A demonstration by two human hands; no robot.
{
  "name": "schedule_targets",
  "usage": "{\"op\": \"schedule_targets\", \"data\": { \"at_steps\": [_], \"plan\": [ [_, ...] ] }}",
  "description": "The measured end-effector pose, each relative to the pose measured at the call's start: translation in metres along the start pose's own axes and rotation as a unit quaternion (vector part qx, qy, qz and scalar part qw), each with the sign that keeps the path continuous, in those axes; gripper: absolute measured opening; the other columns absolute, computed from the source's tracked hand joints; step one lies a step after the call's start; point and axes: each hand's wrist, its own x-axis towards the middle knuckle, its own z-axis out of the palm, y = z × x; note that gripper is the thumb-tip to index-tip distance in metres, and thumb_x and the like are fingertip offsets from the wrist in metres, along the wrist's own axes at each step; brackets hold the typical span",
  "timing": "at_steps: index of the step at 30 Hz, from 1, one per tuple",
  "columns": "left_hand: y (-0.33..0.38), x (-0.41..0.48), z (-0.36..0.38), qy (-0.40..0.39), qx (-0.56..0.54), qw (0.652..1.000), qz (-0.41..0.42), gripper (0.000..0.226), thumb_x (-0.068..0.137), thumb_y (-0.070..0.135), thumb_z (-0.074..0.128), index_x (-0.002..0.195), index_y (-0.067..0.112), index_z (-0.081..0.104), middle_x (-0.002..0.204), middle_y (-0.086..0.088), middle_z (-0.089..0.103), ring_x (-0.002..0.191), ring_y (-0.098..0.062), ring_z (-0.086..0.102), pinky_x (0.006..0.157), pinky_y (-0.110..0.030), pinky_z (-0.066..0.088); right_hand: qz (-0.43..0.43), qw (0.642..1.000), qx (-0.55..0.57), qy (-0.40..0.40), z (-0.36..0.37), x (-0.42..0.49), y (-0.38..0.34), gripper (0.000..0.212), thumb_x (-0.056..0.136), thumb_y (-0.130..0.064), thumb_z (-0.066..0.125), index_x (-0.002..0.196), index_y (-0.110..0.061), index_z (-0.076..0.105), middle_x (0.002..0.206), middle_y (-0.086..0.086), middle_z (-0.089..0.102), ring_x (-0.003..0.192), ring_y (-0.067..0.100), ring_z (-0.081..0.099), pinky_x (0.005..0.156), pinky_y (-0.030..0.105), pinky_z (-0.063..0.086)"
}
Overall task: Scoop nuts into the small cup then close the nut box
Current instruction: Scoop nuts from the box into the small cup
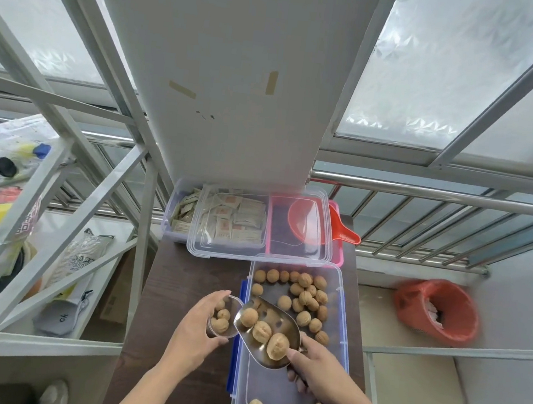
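An open clear nut box [340, 311] with blue clips sits on the dark table, holding several walnuts [306, 298]. My right hand [323, 369] grips a metal scoop [275, 357] by its handle; three walnuts lie in it and its tip touches the rim of the small clear cup [233, 331]. My left hand [194, 329] holds that cup just left of the box, with a few walnuts inside. The box's clear lid [325, 257] rests across two other boxes behind it.
Behind the nut box stand a box of sachets [185, 213] and a pink box with a red scoop [344, 231]. A metal shelf rack [56, 245] with bags is at the left. A red-lined bin [434, 310] sits on the floor at the right.
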Motion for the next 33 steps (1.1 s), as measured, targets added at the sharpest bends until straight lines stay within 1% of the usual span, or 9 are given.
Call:
{"op": "schedule_targets", "data": {
  "at_steps": [3,7,14,16,19,23,27,30,33],
  "plan": [
    [0.001,0.000,-0.001,-0.003,-0.005,1.000,0.003,0.088,0.078,0.009,0.091,0.150,0.040,0.050,0.150,0.017,0.055,0.138,-0.009,0.054,0.118,-0.042,0.048,-0.018,0.995,-0.096,0.007,0.013,0.002,-0.014,0.015,0.105,-0.031,0.052,0.111,-0.019,0.059,0.082,0.002,0.069,0.059,0.010,0.057,0.062,0.029,0.052],
    [0.001,0.000,-0.002,-0.007,-0.018,1.000,0.011,0.087,0.076,0.011,0.092,0.148,0.040,0.052,0.146,0.020,0.058,0.134,-0.006,0.058,0.115,-0.039,0.051,-0.040,0.965,-0.251,0.065,0.025,0.004,-0.027,0.028,0.101,-0.041,0.050,0.124,-0.026,0.056,0.111,0.002,0.071,0.099,0.019,0.069,0.091,0.043,0.058],
    [-0.005,0.001,-0.002,-0.002,-0.014,1.000,0.012,0.092,0.074,0.009,0.093,0.146,0.047,0.050,0.147,0.022,0.056,0.136,-0.004,0.055,0.118,-0.035,0.048,-0.032,0.958,-0.271,0.087,0.015,-0.014,-0.016,0.027,0.099,-0.043,0.041,0.121,-0.029,0.049,0.116,0.004,0.068,0.106,0.029,0.064,0.089,0.046,0.055],
    [-0.006,0.001,-0.001,-0.002,-0.006,1.000,0.013,0.093,0.074,0.008,0.092,0.146,0.049,0.049,0.149,0.023,0.054,0.138,-0.003,0.053,0.119,-0.034,0.047,0.000,0.976,-0.202,0.078,0.011,-0.013,0.001,0.022,0.103,-0.040,0.043,0.122,-0.030,0.046,0.115,0.004,0.069,0.101,0.023,0.066,0.082,0.037,0.052],
    [-0.006,0.002,0.000,-0.004,0.005,1.000,0.007,0.093,0.076,0.009,0.092,0.150,0.044,0.048,0.151,0.020,0.053,0.140,-0.006,0.051,0.119,-0.036,0.047,0.144,0.981,0.124,0.047,0.018,0.000,0.031,0.014,0.105,-0.025,0.047,0.102,-0.014,0.055,0.070,0.008,0.062,0.049,0.019,0.052,0.047,0.023,0.039],
    [-0.005,0.003,-0.001,-0.007,0.017,1.000,0.006,0.093,0.077,0.009,0.092,0.151,0.043,0.047,0.153,0.019,0.052,0.141,-0.006,0.050,0.120,-0.034,0.045,0.295,0.811,0.505,-0.013,0.041,0.031,0.076,0.041,0.111,-0.022,0.035,0.080,0.000,0.049,0.052,0.011,0.043,0.027,0.015,0.035,0.028,0.013,0.025],
    [-0.004,0.003,0.000,-0.007,0.026,1.000,0.009,0.091,0.077,0.012,0.092,0.151,0.041,0.047,0.153,0.018,0.052,0.141,-0.008,0.051,0.120,-0.035,0.045,0.235,0.727,0.645,0.002,0.054,0.064,0.079,0.033,0.111,-0.027,0.038,0.090,-0.004,0.051,0.055,0.007,0.047,0.030,0.012,0.039,0.027,0.017,0.031],
    [-0.005,0.003,0.000,-0.007,0.026,1.000,0.013,0.092,0.076,0.012,0.093,0.150,0.042,0.048,0.151,0.019,0.053,0.141,-0.006,0.051,0.120,-0.031,0.045,0.184,0.737,0.649,0.038,0.050,0.093,0.064,0.028,0.110,-0.028,0.042,0.095,-0.007,0.054,0.061,0.005,0.052,0.039,0.011,0.044,0.031,0.020,0.037],
    [-0.004,0.006,0.002,-0.007,0.034,0.999,0.010,0.092,0.076,0.013,0.093,0.150,0.042,0.047,0.151,0.020,0.053,0.140,-0.005,0.051,0.119,-0.029,0.044,0.158,0.814,0.551,0.096,0.036,0.120,0.051,0.025,0.110,-0.024,0.042,0.102,-0.005,0.057,0.064,0.005,0.056,0.048,0.013,0.048,0.038,0.021,0.041]
  ]
}}
